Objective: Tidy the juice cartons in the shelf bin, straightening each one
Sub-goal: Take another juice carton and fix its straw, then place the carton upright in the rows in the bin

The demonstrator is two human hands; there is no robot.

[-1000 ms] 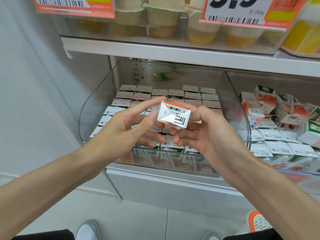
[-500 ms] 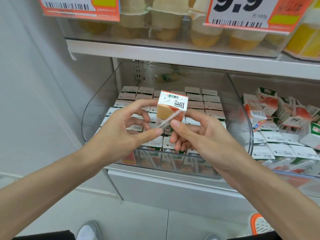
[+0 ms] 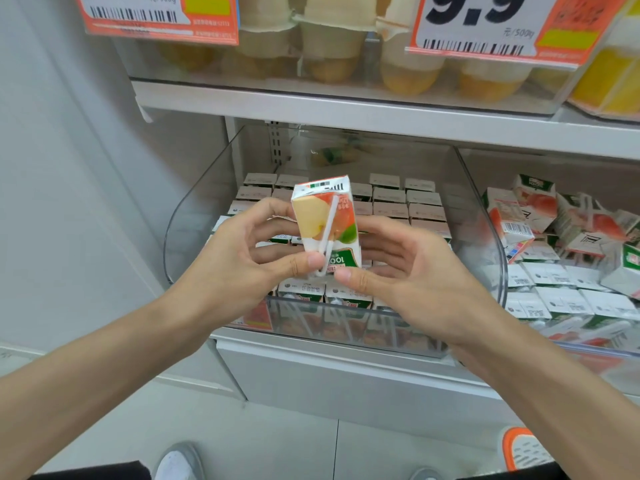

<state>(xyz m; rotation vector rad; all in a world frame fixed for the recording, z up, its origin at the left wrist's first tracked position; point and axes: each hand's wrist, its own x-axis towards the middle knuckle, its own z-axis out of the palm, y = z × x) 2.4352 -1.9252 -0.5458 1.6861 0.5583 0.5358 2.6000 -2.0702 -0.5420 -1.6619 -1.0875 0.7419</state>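
A small juice carton [image 3: 323, 221] with fruit print and a white straw on its face is held above the clear shelf bin [image 3: 194, 216], turned upside down so its label reads inverted. My left hand [image 3: 242, 258] pinches its lower left edge with thumb and fingers. My right hand [image 3: 408, 271] holds its lower right side, thumb at the front, fingers behind. Below, several cartons [image 3: 391, 199] stand in neat rows inside the bin, tops up.
A second bin at the right holds jumbled cartons [image 3: 540, 220] lying at angles. A white shelf board [image 3: 346, 109] hangs overhead with fruit cups [image 3: 329, 46] and orange price tags [image 3: 485, 26]. Grey wall at left; my shoes [image 3: 180, 462] on the floor.
The carton was turned in both hands from lying flat with its end towards me to standing on end with its fruit face and straw towards me. It also rose slightly.
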